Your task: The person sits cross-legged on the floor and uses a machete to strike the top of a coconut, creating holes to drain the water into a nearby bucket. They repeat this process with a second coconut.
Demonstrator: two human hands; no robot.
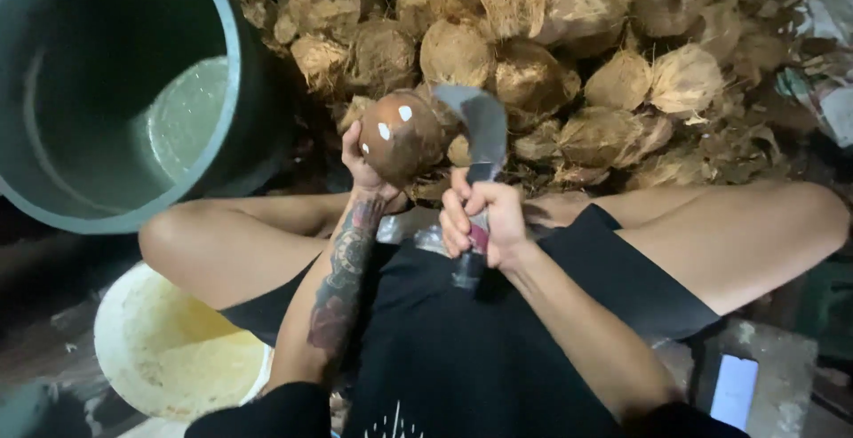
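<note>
Left hand [362, 164] cupped from below around a husked brown coconut [402, 136], fingers closed on its lower left side; the shell shows a few white chipped spots on its upper face. Right hand [480, 222] closed in a fist around the dark handle of a broad cleaver [480, 131], blade pointing up and away from the body, its curved tip lying against the coconut's right side. The two hands sit close together, the right one slightly nearer the body than the left, above the lap of a seated person in black shorts with legs folded to either side. The left forearm carries a dark tattoo. Beyond both hands, a heap of fibrous unhusked coconuts [533, 56] fills the far ground, just past the held coconut. To the left of the left hand, and farther out, stands a large dark green tub [233, 65] holding some pale liquid. Nearer the body on the left side, beside the left elbow, lies a cream-coloured bowl [169, 349]. To the right of the right forearm, near the knee, a flat phone [734, 390] with a lit screen rests on a grey slab.
</note>
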